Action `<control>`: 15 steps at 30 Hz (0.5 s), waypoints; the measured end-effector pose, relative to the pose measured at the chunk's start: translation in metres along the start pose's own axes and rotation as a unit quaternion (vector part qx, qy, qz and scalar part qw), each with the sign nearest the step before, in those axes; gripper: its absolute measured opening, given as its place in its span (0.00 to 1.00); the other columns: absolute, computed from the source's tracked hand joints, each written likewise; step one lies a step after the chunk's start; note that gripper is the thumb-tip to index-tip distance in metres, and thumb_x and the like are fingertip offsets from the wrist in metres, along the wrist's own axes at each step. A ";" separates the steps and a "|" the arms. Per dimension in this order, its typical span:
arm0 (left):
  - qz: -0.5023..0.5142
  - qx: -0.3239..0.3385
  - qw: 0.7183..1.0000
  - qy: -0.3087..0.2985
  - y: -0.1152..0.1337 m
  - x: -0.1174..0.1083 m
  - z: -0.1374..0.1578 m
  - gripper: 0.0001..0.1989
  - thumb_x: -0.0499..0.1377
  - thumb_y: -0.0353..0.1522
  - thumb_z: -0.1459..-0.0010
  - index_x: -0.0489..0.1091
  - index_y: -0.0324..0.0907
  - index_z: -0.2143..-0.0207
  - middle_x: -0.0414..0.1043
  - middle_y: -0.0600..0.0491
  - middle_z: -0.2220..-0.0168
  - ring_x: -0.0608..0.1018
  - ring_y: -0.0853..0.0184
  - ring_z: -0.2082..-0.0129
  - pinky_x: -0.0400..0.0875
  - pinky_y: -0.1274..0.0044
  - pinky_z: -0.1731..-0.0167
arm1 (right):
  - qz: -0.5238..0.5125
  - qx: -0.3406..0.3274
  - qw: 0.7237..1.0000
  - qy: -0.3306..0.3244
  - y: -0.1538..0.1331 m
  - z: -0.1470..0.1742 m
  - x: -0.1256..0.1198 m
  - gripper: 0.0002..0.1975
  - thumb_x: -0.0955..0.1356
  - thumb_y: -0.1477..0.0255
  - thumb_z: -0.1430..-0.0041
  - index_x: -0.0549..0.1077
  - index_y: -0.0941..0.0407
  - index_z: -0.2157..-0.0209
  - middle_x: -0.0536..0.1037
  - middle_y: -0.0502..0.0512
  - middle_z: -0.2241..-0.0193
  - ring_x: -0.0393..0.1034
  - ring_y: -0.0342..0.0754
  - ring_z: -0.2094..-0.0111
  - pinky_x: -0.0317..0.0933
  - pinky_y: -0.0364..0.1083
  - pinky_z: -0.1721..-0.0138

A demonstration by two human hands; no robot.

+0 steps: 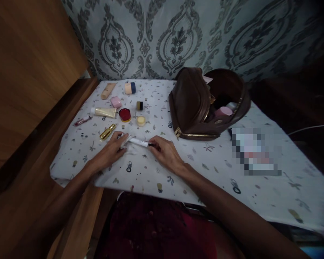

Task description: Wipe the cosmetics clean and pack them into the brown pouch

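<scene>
A slim white tube with a dark end is held level just above the patterned cloth. My right hand pinches its dark end between thumb and fingers. At the other end, my left hand is closed on a crumpled white tissue that lies against the tube. Beyond my left hand are a gold lipstick-like tube, a small pale-yellow jar and a round red pot. A cream squeeze tube lies behind them.
An open brown leather bag with items inside stands at the back right. Farther left lie a beige tube, a blue-capped jar, a pink item, a small dark-and-gold item and a lip gloss. A blurred-out object lies right.
</scene>
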State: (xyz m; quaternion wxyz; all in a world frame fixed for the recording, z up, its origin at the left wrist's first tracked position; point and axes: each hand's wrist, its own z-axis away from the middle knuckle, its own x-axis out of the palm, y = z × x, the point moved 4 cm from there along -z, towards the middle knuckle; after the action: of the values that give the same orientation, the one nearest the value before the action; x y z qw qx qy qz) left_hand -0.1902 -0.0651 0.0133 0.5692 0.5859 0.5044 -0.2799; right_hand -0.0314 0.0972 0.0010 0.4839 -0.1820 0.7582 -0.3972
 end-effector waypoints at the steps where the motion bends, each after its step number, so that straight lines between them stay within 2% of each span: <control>1: -0.004 -0.007 1.000 0.012 -0.002 -0.003 0.000 0.25 0.54 0.27 0.39 0.60 0.43 0.39 0.60 0.44 0.45 0.69 0.59 0.46 0.69 0.65 0.46 | -0.011 0.006 1.000 0.004 0.000 0.000 -0.001 0.05 0.66 0.73 0.41 0.73 0.55 0.62 0.76 0.51 0.72 0.67 0.45 0.72 0.59 0.43 0.69; 5: -0.017 -0.015 0.994 0.109 0.009 -0.010 -0.005 0.24 0.53 0.25 0.39 0.63 0.45 0.40 0.62 0.45 0.47 0.69 0.59 0.46 0.68 0.64 0.46 | -0.067 0.045 0.996 0.025 0.002 -0.002 -0.002 0.05 0.66 0.70 0.42 0.74 0.56 0.67 0.75 0.50 0.76 0.66 0.44 0.75 0.59 0.43 0.72; 8: 0.001 0.015 0.990 0.143 0.036 0.005 -0.010 0.24 0.53 0.27 0.37 0.59 0.46 0.39 0.62 0.45 0.46 0.70 0.60 0.46 0.69 0.66 0.47 | -0.156 0.085 0.983 0.035 0.006 -0.003 0.001 0.07 0.68 0.67 0.45 0.72 0.56 0.73 0.74 0.49 0.78 0.66 0.42 0.77 0.59 0.42 0.74; 12: -0.010 0.077 0.991 0.105 0.067 0.035 -0.019 0.23 0.46 0.27 0.33 0.54 0.43 0.36 0.63 0.41 0.43 0.69 0.58 0.43 0.70 0.66 0.47 | -0.294 0.126 0.947 0.007 0.008 -0.006 0.008 0.16 0.72 0.60 0.50 0.68 0.56 0.78 0.69 0.46 0.84 0.61 0.40 0.82 0.55 0.41 0.79; 15: -0.112 0.111 0.986 0.053 0.070 0.041 -0.024 0.22 0.44 0.25 0.33 0.54 0.39 0.37 0.64 0.38 0.43 0.69 0.56 0.43 0.72 0.65 0.50 | -0.355 0.164 0.920 -0.011 0.010 -0.007 0.008 0.19 0.76 0.57 0.56 0.69 0.57 0.79 0.69 0.46 0.85 0.59 0.38 0.84 0.49 0.39 0.83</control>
State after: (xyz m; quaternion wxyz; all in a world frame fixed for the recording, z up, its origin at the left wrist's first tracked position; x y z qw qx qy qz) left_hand -0.1189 -0.0204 0.0079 0.4380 0.5991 0.5624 -0.3647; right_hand -0.0405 0.1013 -0.0103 0.3422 -0.3614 0.5626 -0.6602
